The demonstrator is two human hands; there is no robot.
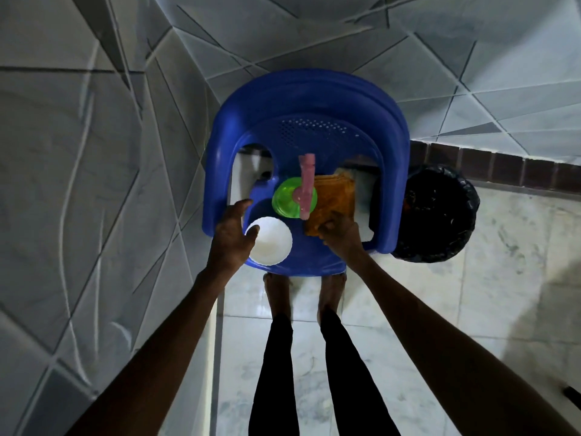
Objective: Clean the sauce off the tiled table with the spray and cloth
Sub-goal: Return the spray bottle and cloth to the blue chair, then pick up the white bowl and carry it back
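Folded orange cloth [337, 196] beside green spray [286, 198]

A white bowl [273, 244] sits on a blue chair [314, 99] beside a black bin [440, 215].

The blue chair's seat [300, 250] is crowded. The white bowl [273, 242] fills the near corner, right against the fingers of the left hand [231, 237]. Beyond the bowl, the green spray bottle [287, 199] stands just beside the orange cloth [334, 196], which the right hand [341, 231] grips. Bare seat lies between the two hands. The armrests [217, 171] wall both outer sides, the backrest [308, 99] closes the far side, and a black bin [437, 215] stands past the right hand.
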